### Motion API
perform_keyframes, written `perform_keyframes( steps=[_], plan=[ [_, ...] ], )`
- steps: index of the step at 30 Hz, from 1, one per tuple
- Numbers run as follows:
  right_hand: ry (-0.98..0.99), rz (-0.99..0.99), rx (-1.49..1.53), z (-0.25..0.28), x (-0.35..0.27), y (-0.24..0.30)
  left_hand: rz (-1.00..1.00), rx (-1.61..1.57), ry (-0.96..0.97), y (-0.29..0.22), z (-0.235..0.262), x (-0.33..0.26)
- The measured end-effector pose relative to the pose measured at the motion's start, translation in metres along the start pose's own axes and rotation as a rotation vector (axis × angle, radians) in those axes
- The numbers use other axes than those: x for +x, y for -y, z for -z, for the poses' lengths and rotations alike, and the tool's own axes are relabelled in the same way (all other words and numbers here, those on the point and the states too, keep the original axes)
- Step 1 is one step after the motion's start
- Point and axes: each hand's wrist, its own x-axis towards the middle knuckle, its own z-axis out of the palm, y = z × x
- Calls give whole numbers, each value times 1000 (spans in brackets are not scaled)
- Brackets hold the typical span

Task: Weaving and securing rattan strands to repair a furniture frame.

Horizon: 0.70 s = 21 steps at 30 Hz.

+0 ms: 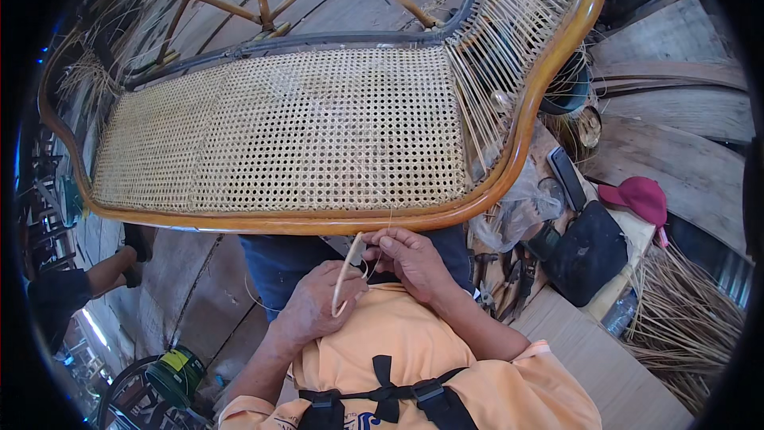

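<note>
The left hand point(325, 299) is gripping a pale strip point(344, 275), and the right hand point(410, 259) is pinching a thin strand point(390, 220), near the woven seat point(334, 131)'s front edge. The strip is looking light and bendy, maybe easy to crack, so holding its middle is seeming best.

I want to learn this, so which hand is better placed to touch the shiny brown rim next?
Probably the right hand: it's nearer the rim. The left hand is lower, by a pale strip.
</note>
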Motion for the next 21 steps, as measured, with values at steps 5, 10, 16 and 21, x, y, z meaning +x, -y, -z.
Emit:
perform_keyframes(
  steps=[5,10,16,21],
  plan=[
    [-96,20,-221,-12,-13,9,14,186,-269,3,3,-5],
    [55,-71,-50,-31,-13,13,-20,3,-106,-4,6,-12],
    [145,353,241,-17,6,55,99,-152,-204,17,9,-45],
    [-220,739,185,-1,12,88,630,-1048,-518,27,16,-76]
  ],
)
